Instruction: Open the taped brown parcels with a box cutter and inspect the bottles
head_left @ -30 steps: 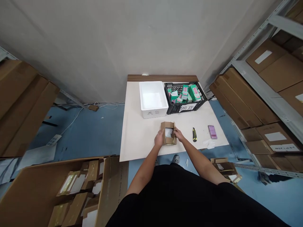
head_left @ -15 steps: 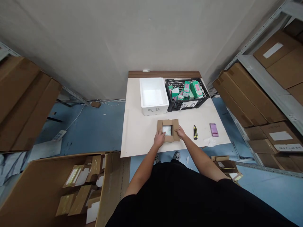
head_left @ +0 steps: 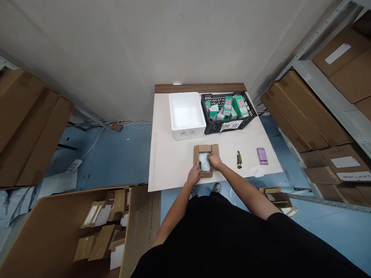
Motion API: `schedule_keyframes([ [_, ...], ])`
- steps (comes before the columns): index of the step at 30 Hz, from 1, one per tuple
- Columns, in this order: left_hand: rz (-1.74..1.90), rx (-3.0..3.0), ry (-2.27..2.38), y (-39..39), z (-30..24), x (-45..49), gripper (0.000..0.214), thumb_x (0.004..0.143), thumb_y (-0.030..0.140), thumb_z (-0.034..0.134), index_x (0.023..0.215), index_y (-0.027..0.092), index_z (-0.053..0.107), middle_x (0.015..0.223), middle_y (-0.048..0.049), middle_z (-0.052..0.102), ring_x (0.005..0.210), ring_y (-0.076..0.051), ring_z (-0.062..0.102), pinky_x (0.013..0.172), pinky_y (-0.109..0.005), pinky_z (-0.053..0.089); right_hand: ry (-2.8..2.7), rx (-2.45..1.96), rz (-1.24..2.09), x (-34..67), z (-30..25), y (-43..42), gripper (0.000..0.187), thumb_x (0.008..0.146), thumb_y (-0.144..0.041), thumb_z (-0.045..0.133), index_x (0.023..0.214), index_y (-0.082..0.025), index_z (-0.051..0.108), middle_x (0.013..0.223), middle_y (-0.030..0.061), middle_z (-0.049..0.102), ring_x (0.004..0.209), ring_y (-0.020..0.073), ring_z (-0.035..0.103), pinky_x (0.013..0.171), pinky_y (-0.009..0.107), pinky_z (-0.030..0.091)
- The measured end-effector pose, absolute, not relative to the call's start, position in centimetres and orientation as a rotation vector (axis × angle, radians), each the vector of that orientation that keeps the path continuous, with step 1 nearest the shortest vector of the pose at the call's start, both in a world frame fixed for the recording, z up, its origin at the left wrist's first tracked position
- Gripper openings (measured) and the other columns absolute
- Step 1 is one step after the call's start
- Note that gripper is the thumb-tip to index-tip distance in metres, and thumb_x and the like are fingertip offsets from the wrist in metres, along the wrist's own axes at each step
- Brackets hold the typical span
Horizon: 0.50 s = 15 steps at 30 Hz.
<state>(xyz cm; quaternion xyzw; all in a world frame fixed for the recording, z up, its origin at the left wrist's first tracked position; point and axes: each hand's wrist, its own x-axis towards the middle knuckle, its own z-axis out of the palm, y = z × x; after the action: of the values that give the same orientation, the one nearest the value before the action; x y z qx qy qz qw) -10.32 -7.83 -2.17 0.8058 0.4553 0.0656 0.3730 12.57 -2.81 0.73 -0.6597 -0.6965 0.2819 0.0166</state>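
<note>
A small brown cardboard box (head_left: 205,148) lies with its flaps spread on the white table (head_left: 171,162). Inside it shows a white wrapped item with a green edge (head_left: 204,162). My left hand (head_left: 193,177) grips the box's near left corner. My right hand (head_left: 214,161) reaches into the box, fingers curled on the wrapped item.
A white foam box (head_left: 186,116) and a black crate (head_left: 225,127) of green packages stand at the table's back. A yellow-black utility knife (head_left: 239,159) and a purple object (head_left: 262,155) lie to the right. A large carton (head_left: 72,227) of small boxes stands lower left; shelves of cartons on both sides.
The box's flaps have been spread out flat. My right hand moved from the right flap into the box onto the wrapped item; my left hand slid toward the near corner.
</note>
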Motion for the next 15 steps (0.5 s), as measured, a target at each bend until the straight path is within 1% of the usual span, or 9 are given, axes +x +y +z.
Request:
schedule_keyframes([
  [2, 0.197, 2.071, 1.234, -8.2, -2.4, -10.0, 0.017, 0.092, 0.013, 0.074, 0.105, 0.02, 0.081, 0.182, -0.0068, 0.018, 0.168, -0.032, 0.018, 0.13, -0.052, 0.039, -2.173, -2.023, 0.894, 11.8, 0.7, -2.2, 0.051, 0.082, 0.001, 0.061, 0.129, -0.016, 0.073, 0.146, 0.0167, 0.067, 0.144, 0.0286, 0.052, 0.122, 0.039, 0.041],
  [4, 0.216, 2.069, 1.281, -8.5, -2.6, -9.6, 0.015, 0.094, 0.012, 0.07, 0.101, 0.021, 0.08, 0.181, -0.0061, 0.021, 0.168, -0.032, 0.02, 0.129, -0.055, 0.041, -2.124, -1.964, 0.839, 11.5, 0.6, -1.6, 0.066, 0.083, -0.001, 0.059, 0.146, -0.019, 0.065, 0.163, 0.012, 0.054, 0.156, 0.026, 0.041, 0.127, 0.042, 0.036],
  [6, 0.22, 2.073, 1.293, -8.6, -2.6, -9.2, 0.014, 0.093, 0.011, 0.071, 0.099, 0.021, 0.08, 0.181, -0.0059, 0.023, 0.167, -0.032, 0.022, 0.127, -0.056, 0.042, -2.067, -1.926, 0.794, 11.7, 0.7, -0.5, 0.072, 0.084, -0.002, 0.056, 0.154, -0.023, 0.059, 0.172, 0.0062, 0.043, 0.163, 0.0229, 0.03, 0.13, 0.042, 0.033],
  [7, 0.218, 2.078, 1.294, -8.7, -2.6, -9.1, 0.014, 0.093, 0.011, 0.071, 0.098, 0.021, 0.08, 0.181, -0.006, 0.023, 0.167, -0.032, 0.023, 0.127, -0.056, 0.043, -2.046, -1.934, 0.789, 12.0, 0.8, 0.2, 0.074, 0.084, -0.003, 0.055, 0.155, -0.023, 0.058, 0.174, 0.0054, 0.039, 0.164, 0.0226, 0.027, 0.131, 0.042, 0.032],
  [8, 0.215, 2.084, 1.293, -8.7, -2.6, -8.9, 0.014, 0.094, 0.011, 0.07, 0.098, 0.02, 0.079, 0.181, -0.0062, 0.023, 0.167, -0.033, 0.023, 0.126, -0.056, 0.044, -2.03, -1.962, 0.799, 12.2, 1.0, 1.0, 0.074, 0.083, -0.003, 0.055, 0.155, -0.022, 0.057, 0.175, 0.0064, 0.038, 0.164, 0.0233, 0.026, 0.131, 0.042, 0.032],
  [9, 0.213, 2.089, 1.295, -8.8, -2.6, -8.8, 0.014, 0.094, 0.011, 0.07, 0.099, 0.02, 0.079, 0.181, -0.0065, 0.023, 0.167, -0.033, 0.023, 0.125, -0.055, 0.046, -2.019, -2.002, 0.817, 12.4, 1.2, 1.8, 0.075, 0.082, -0.002, 0.056, 0.155, -0.02, 0.057, 0.174, 0.0084, 0.039, 0.163, 0.0247, 0.029, 0.13, 0.042, 0.033],
  [11, 0.213, 2.095, 1.305, -8.8, -2.5, -8.7, 0.014, 0.095, 0.011, 0.069, 0.099, 0.02, 0.078, 0.181, -0.0067, 0.022, 0.167, -0.033, 0.023, 0.123, -0.055, 0.048, -2.007, -2.077, 0.828, 12.7, 1.4, 3.2, 0.074, 0.081, 0.0, 0.056, 0.153, -0.017, 0.058, 0.171, 0.0121, 0.043, 0.157, 0.0271, 0.039, 0.128, 0.042, 0.036],
  [13, 0.221, 2.089, 1.323, -8.9, -2.4, -8.6, 0.014, 0.095, 0.011, 0.069, 0.1, 0.02, 0.078, 0.181, -0.0059, 0.022, 0.167, -0.032, 0.023, 0.124, -0.056, 0.047, -1.997, -2.103, 0.775, 12.6, 1.4, 3.6, 0.068, 0.084, 0.0, 0.053, 0.149, -0.017, 0.061, 0.164, 0.0136, 0.05, 0.148, 0.0271, 0.049, 0.124, 0.039, 0.039],
  [15, 0.232, 2.074, 1.343, -8.9, -2.4, -8.6, 0.015, 0.095, 0.011, 0.069, 0.1, 0.021, 0.079, 0.181, -0.0045, 0.024, 0.167, -0.032, 0.023, 0.125, -0.057, 0.044, -1.994, -2.112, 0.731, 12.2, 0.9, 2.9, 0.058, 0.088, -0.001, 0.051, 0.141, -0.017, 0.066, 0.153, 0.0135, 0.06, 0.138, 0.0264, 0.055, 0.12, 0.037, 0.042],
])
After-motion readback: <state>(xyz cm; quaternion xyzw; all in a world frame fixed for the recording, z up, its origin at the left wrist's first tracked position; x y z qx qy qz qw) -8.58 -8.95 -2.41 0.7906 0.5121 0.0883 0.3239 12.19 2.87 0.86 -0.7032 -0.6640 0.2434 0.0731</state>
